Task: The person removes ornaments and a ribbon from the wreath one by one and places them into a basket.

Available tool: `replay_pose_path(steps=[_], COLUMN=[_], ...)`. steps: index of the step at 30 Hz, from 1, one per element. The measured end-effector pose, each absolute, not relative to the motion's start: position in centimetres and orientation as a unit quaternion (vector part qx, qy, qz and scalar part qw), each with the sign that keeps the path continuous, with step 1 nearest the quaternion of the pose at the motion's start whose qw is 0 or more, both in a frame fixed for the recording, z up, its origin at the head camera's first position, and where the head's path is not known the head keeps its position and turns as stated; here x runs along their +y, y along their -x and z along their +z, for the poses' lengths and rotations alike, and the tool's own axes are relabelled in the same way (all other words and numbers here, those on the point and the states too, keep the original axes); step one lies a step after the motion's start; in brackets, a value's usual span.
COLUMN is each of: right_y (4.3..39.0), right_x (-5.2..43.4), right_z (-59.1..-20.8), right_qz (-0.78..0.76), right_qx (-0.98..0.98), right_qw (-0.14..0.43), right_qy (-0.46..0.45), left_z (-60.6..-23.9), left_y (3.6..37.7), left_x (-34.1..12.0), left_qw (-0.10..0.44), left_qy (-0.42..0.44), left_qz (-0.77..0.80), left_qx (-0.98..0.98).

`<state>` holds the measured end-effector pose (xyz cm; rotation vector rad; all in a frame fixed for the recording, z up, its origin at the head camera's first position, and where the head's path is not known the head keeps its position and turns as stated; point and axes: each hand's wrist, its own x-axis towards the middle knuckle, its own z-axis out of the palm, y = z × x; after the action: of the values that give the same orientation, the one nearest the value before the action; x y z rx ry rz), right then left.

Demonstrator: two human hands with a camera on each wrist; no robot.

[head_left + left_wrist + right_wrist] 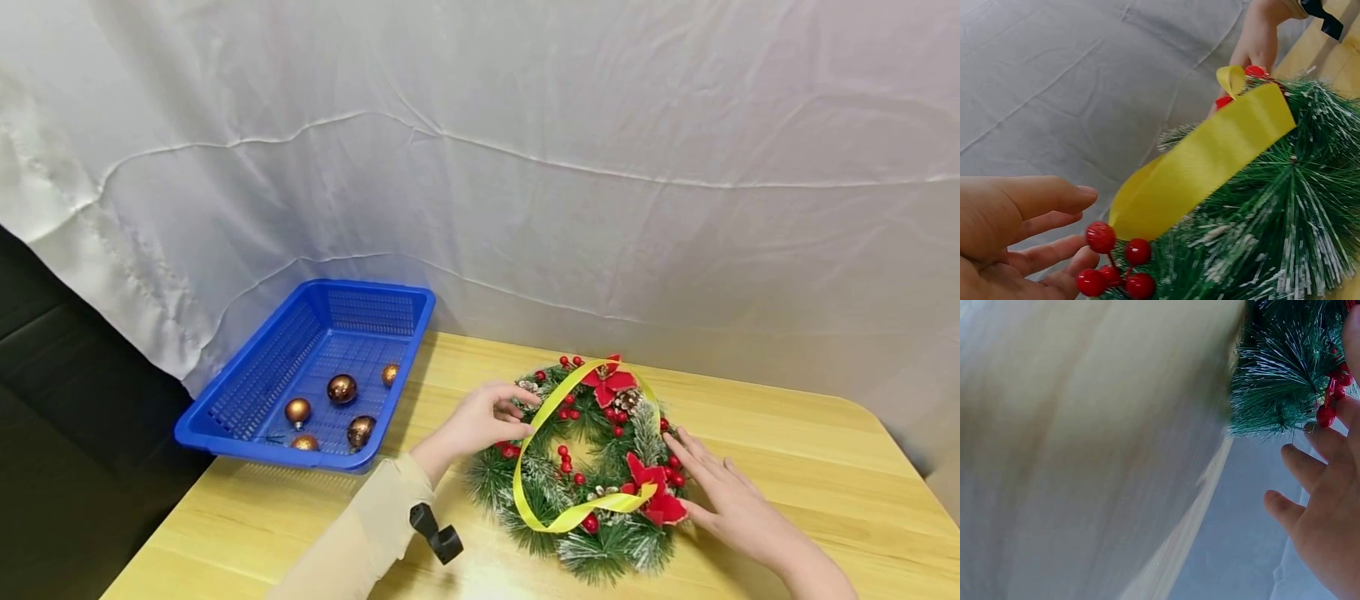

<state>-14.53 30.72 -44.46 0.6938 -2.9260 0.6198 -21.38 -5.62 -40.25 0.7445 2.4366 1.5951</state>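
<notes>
A green Christmas wreath [603, 550] with frosted tips, pine cones, red berries and red poinsettias [611, 383] lies on the table. Across its top runs a loose loop of yellow ribbon [527, 496], which stands up from the needles in the left wrist view. My left hand [486, 417] is at the wreath's left side, fingers loosely bent, beside the ribbon and some red berries [1138, 250]. Whether a fingertip touches the ribbon, I cannot tell. At the right edge, my right hand [731, 500] has its fingers spread against the wreath, near a poinsettia and berries [1326, 415].
A blue plastic basket [255, 451] stands at the left of the wooden table [795, 442], holding several shiny and glittery brown baubles [342, 388]. Behind the table hangs a pale grey cloth [525, 233]. A black wrist mount [437, 535] sticks out from the left sleeve.
</notes>
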Motion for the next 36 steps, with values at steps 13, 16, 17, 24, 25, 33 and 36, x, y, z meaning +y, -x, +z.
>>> replay_pose_path(steps=[13, 16, 17, 24, 25, 33, 36], right_y=[14.5, 14.5, 14.5, 14.5, 14.6, 14.6, 14.6], right_x=[30.7, 30.7, 30.6, 30.6, 30.7, 30.7, 30.7], right_z=[-44.7, -44.7, -44.8, -44.8, -44.8, -44.8, -44.7], right_qz=[0.204, 0.205, 0.205, 0.206, 0.205, 0.208, 0.21], right_qx=[-0.953, -0.953, -0.953, -0.951, -0.951, -0.951, -0.95], right_qw=[0.032, 0.03, 0.031, 0.039, 0.039, 0.037, 0.036], right_qy=[-0.221, -0.222, -0.222, -0.226, -0.226, -0.226, -0.227], left_z=[-41.1, -41.4, -41.6, -41.8, -41.7, -41.5, -41.6], left_y=[22.1, 22.2, 22.3, 22.3, 22.2, 20.3, 19.6], left_x=[-3.9, -3.6, -3.6, -4.4, -4.7, -7.0, -7.8], left_qw=[0.091, 0.091, 0.088, 0.043, 0.039, 0.031, 0.034], left_qy=[-0.258, -0.255, -0.252, -0.237, -0.242, -0.342, -0.37], left_qz=[0.448, 0.45, 0.452, 0.496, 0.505, 0.514, 0.478], left_qx=[0.851, 0.851, 0.851, 0.834, 0.827, 0.787, 0.796])
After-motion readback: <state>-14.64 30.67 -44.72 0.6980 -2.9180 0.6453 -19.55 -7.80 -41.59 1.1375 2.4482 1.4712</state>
